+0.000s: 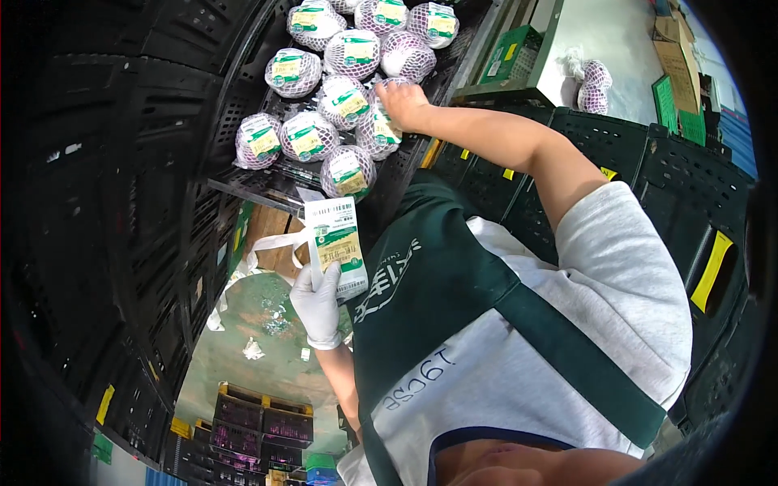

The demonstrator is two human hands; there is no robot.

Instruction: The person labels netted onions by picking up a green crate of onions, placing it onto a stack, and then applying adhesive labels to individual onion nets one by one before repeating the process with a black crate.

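Note:
In an open black crate (267, 193) lie several round pieces of produce (352, 52), each in a white and purple foam net. Most carry a green, white and yellow label. My bare right hand (403, 105) reaches into the crate's right side, its fingers bent over one net-wrapped piece (378, 134); the fingertips are partly hidden. Below the crate's near edge, my left hand (318, 304), in a white glove, is closed on a stack of printed labels (336, 247). A pale paper strip (279, 240) trails from the labels to the left.
Tall stacks of black crates (121, 194) stand at the left, others (604, 154) at the right. A pale surface at the upper right bears another foam-netted item (594, 87) and a cardboard box (677, 61). Scraps (254, 349) litter the green floor (267, 324). Stacked dark crates (259, 425) stand at the bottom.

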